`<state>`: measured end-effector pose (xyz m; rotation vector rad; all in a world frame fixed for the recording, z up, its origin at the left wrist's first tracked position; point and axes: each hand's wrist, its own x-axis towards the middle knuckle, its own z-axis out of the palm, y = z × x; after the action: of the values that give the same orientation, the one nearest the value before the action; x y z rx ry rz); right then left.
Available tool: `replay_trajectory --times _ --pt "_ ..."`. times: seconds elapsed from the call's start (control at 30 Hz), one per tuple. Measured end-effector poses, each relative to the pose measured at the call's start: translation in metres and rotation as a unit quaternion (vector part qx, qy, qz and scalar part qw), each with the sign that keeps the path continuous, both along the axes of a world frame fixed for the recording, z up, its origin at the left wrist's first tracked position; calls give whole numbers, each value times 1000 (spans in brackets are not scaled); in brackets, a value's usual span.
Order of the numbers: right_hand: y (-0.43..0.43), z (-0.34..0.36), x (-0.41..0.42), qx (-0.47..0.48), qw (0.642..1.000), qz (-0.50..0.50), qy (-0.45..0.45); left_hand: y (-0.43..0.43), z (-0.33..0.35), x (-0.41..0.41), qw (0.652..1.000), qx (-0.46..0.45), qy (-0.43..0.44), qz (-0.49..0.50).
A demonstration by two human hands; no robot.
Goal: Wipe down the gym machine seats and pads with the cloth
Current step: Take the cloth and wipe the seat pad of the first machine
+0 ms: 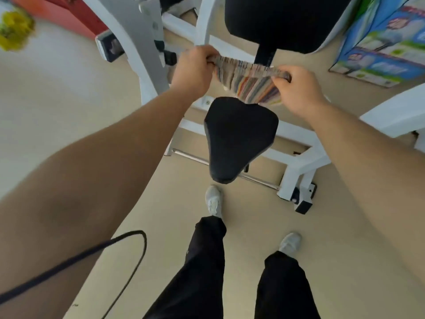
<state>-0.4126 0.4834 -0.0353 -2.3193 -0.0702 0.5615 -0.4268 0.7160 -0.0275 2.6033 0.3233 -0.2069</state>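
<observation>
A striped, many-coloured cloth (pixel 249 80) is stretched in the air between both hands, above the far end of a black saddle-shaped machine seat (pixel 236 137). My left hand (pixel 195 67) pinches the cloth's left corner. My right hand (pixel 296 87) pinches its right corner. The cloth hangs down in a fan and its lower edge reaches the seat's rear edge; whether it touches is unclear. A large black back pad (pixel 280 21) stands beyond the cloth, on a black post.
The machine's white frame (pixel 296 155) runs under and around the seat, with a chrome bar low at the front. A colourful box (pixel 386 42) stands at the right. My legs and pale shoes are on the tan floor below; a black cable (pixel 128 247) loops at lower left.
</observation>
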Motion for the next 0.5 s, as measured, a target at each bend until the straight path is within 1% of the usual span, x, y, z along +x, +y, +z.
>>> replay_trajectory --times 0.07,0.17,0.27,0.37,0.43,0.47,0.5 --pt "9 -27 14 -17 999 -4 -30 8 -24 12 999 23 -12 -26" --pt "17 -82 21 -67 995 43 -67 19 -74 10 996 39 -5 -74" --pt "18 -144 4 -110 986 102 -69 29 -137 -13 988 65 62 -127" --pt "11 -198 -34 -153 970 191 -16 29 -184 -52 972 55 152 -170" --pt "4 -215 -61 -186 949 254 8 25 -199 -76 957 68 195 -204" --pt "1 -218 -70 -205 939 276 5 24 -203 -84 949 91 205 -220" --pt "-1 -219 -74 -218 932 289 -5 23 -208 -86 949 105 198 -222"
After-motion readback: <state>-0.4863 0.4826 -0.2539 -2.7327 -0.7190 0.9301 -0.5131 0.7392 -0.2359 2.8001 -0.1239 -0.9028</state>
